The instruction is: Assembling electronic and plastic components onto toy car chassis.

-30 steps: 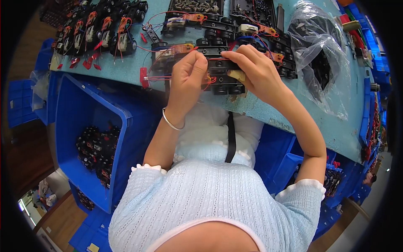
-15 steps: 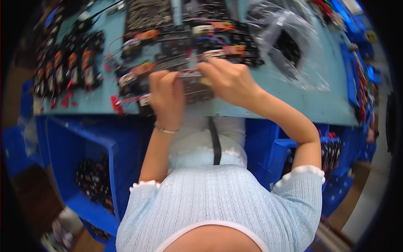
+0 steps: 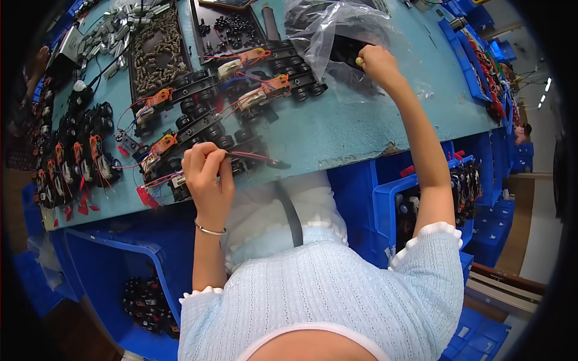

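My left hand point(image 3: 208, 173) is at the table's front edge, over the nearest black toy-car chassis point(image 3: 245, 147). Its fingertips pinch thin red wires point(image 3: 248, 156) that run out to the right over the blurred chassis. At the mouth of a clear plastic bag point(image 3: 322, 33), my right hand point(image 3: 379, 63) has its fingers curled down by the black parts point(image 3: 344, 51) inside. What those fingers grip, if anything, is hidden. A small yellow band shows on one finger. Other wheeled chassis point(image 3: 198, 127) with orange-taped pieces and wires lie beyond my left hand.
A tray of small metal pieces point(image 3: 158, 51) and a tray of black parts point(image 3: 232, 33) stand at the back. Finished-looking chassis rows point(image 3: 78, 159) lie left. Blue bins point(image 3: 114, 240) sit under the table edge on both sides. Wire bundles fill a blue tray point(image 3: 463, 57) at right.
My right hand has left the chassis and moved right and away to the plastic bag. My left hand has shifted slightly left and down. The view has turned, showing more of the trays.
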A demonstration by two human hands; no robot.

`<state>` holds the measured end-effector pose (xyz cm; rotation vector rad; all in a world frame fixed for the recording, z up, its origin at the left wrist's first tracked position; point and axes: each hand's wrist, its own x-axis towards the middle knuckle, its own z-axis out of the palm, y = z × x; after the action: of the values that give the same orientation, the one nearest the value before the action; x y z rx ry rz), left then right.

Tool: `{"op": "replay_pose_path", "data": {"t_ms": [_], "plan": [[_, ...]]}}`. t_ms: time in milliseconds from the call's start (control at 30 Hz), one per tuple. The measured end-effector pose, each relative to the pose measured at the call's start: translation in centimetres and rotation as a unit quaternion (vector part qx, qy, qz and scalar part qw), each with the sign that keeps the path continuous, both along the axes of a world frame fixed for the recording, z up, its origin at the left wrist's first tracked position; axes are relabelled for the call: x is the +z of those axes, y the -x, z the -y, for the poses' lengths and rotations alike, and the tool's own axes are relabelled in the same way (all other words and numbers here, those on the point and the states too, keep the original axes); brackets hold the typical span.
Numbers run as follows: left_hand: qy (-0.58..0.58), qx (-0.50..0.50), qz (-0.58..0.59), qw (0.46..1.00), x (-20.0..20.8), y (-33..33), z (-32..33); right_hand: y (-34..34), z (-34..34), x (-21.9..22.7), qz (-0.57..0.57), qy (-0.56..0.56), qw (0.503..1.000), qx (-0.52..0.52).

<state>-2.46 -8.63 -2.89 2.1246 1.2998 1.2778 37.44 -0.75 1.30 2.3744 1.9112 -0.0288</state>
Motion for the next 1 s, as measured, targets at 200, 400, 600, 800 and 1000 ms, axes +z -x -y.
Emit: {"op": "replay_pose_path", "data": {"t_ms": [200, 400, 600, 800, 1000], "plan": [[-0.033, -0.052, -0.064, 0.996, -0.7, 2.4, 1.6, -3.9, -2.0, -4.6, -0.059, -0.143, 0.988, -0.001], [-0.064, -0.084, -0.156, 0.982, -1.0, 3.9, 1.9, -2.7, -0.3, -2.6, -0.108, -0.266, 0.947, 0.147], [-0.051, -0.074, -0.178, 0.98, -1.4, 4.7, 1.9, 16.2, 7.8, 3.1, -0.352, -0.127, 0.902, 0.216], [-0.031, -0.08, -0.16, 0.983, -1.1, 4.7, 1.8, 24.3, 7.2, -1.2, -0.458, 0.018, 0.872, 0.171], [-0.02, -0.083, -0.12, 0.989, -1.7, 5.2, 1.8, 25.6, 6.8, -4.2, -0.474, -0.03, 0.864, 0.169]]}}
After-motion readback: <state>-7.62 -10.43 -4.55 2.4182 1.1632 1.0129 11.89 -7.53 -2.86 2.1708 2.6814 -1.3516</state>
